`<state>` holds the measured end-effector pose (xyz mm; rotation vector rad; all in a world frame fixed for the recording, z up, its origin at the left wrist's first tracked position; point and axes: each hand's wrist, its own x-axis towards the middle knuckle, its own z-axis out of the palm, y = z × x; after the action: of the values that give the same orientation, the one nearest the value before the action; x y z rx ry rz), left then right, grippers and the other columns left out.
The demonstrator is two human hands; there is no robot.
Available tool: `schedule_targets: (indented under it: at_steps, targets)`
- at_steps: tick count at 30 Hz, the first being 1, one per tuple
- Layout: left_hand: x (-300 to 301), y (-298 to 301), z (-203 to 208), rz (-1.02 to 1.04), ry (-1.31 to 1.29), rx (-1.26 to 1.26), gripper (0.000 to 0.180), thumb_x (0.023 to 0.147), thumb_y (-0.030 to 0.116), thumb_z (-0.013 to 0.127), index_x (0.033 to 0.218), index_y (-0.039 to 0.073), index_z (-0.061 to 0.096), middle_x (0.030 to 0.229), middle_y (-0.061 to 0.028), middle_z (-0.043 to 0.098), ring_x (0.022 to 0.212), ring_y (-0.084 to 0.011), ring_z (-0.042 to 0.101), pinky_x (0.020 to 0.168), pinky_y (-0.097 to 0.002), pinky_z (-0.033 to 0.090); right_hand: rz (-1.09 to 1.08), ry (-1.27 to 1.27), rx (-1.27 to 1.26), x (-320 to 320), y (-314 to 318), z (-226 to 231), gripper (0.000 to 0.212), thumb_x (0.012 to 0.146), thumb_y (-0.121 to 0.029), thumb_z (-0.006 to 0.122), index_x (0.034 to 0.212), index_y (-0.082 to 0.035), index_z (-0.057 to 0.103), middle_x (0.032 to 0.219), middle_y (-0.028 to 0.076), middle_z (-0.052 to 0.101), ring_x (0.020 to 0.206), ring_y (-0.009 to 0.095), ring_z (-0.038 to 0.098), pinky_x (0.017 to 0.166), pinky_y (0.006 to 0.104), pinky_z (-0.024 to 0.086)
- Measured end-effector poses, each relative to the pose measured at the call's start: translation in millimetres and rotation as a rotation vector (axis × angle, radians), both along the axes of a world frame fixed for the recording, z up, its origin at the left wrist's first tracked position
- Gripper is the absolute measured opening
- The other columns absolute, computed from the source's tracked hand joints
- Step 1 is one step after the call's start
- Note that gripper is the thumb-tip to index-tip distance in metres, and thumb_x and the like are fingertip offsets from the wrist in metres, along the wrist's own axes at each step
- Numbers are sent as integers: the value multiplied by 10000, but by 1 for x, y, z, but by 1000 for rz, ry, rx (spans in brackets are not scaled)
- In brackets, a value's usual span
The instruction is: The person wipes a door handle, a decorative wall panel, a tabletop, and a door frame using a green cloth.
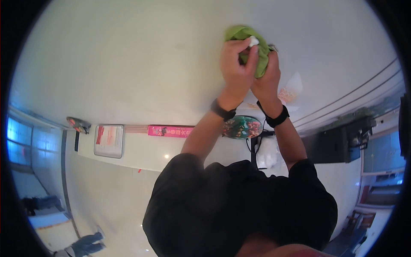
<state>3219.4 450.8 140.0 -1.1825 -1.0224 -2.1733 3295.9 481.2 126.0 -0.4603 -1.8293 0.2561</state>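
Both my hands are raised in front of a pale wall, close together around a bunched green cloth (241,31). My left hand (236,64) is closed, its thumb and fingers pinching a small white piece (253,41) against the cloth; what the piece is, I cannot make out. Behind and to the right, my right hand (269,73) grips the cloth's lower right side, its fingers partly hidden by the folds. A small shiny bit (272,48) sticks out past the cloth's right edge, too small to name.
Below my hands runs a white ledge with a rectangular metal-edged tray (109,141), a long pink box (169,130) and a green oval patterned item (242,127). Black cables and a clear plastic bag (267,154) are beside it. A person's jeans-clad legs (87,245) show at lower left.
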Motion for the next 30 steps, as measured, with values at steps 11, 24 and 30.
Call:
schedule_targets:
  at_steps: [11,24,30]
  targets:
    - [33,7,-133,-41,102,-241,258,781,-5,685,1011,27,573,909,-105,585,662,-149,555,562,-246,446,-101,-205,-180,52,12,-114,334,757,-197,681,992,-38,505,882,163,545,730,366,582,566,404,482]
    - [190,116,-79,-139,317,-316,286,727,67,735,979,46,601,838,-88,617,706,-234,594,588,-324,484,-196,-44,-219,210,109,-97,401,777,-161,678,1089,-41,456,915,182,578,812,401,592,638,406,489]
    - [233,141,-118,-117,396,-253,308,697,65,742,960,70,580,829,-59,614,703,-247,590,559,-326,489,-148,56,-277,248,128,-154,375,771,-97,666,1097,-22,495,1041,160,515,891,350,556,748,377,453]
